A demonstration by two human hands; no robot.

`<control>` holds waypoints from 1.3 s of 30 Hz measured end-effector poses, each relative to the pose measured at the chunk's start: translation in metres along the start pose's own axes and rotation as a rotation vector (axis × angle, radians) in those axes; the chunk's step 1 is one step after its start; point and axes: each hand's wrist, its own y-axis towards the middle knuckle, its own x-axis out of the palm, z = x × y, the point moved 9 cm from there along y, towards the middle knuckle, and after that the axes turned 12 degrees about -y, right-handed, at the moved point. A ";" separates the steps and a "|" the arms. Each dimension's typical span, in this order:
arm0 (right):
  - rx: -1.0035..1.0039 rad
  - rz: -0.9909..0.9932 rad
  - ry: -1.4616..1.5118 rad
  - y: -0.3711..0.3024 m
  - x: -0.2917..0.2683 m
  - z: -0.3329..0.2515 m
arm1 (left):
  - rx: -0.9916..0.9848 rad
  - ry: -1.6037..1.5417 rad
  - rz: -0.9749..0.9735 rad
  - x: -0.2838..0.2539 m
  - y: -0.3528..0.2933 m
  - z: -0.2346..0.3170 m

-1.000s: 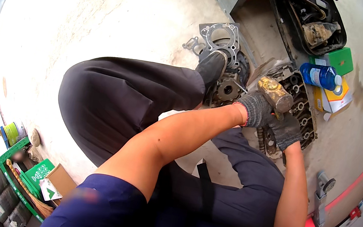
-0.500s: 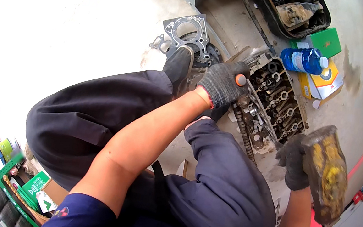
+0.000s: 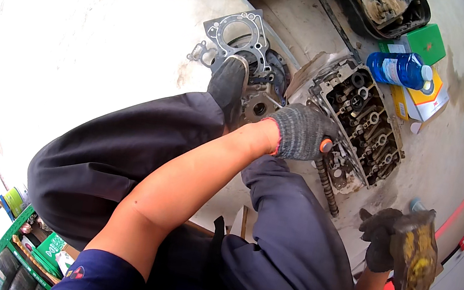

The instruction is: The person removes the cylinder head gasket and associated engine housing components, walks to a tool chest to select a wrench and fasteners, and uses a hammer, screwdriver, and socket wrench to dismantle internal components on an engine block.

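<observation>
My left hand (image 3: 305,134), in a grey knit glove, is closed round a tool whose orange handle end (image 3: 326,145) points up; the rest is hidden by the hand. Beside it on the floor lies an engine cylinder head (image 3: 367,119) with its valve gear exposed. To the right, my right hand (image 3: 380,239) in a dark glove grips a mallet with a worn, blocky brown head (image 3: 414,264) patched with yellow. The mallet is raised, apart from the orange-ended tool. A camshaft-like ridged rod (image 3: 327,188) lies just below the left hand.
A metal gasket (image 3: 241,30) and dark round engine parts lie beyond my shoe (image 3: 229,82). Past the cylinder head are a blue bottle (image 3: 399,69), a yellow-and-white box (image 3: 426,100), a green box (image 3: 426,44) and a black tray (image 3: 362,22) of parts.
My left hand has shifted right and nearer with the orange-ended tool, along the cylinder head. My right hand and the mallet have moved lower and slightly right.
</observation>
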 end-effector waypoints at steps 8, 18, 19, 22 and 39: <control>-0.010 -0.052 -0.066 0.056 0.074 0.040 | 0.108 -0.092 0.066 -0.025 -0.014 0.003; -0.567 0.218 0.026 -0.009 0.023 -0.102 | 0.075 -0.001 0.071 0.004 -0.011 -0.003; -0.603 0.149 0.013 -0.006 0.033 -0.107 | 0.080 -0.011 0.093 0.001 -0.011 -0.004; -0.097 0.064 -0.622 0.040 0.071 -0.042 | 0.121 -0.037 0.162 -0.003 -0.013 0.003; -0.255 0.282 0.031 -0.006 0.032 -0.095 | 0.027 -0.008 0.412 -0.011 -0.010 -0.008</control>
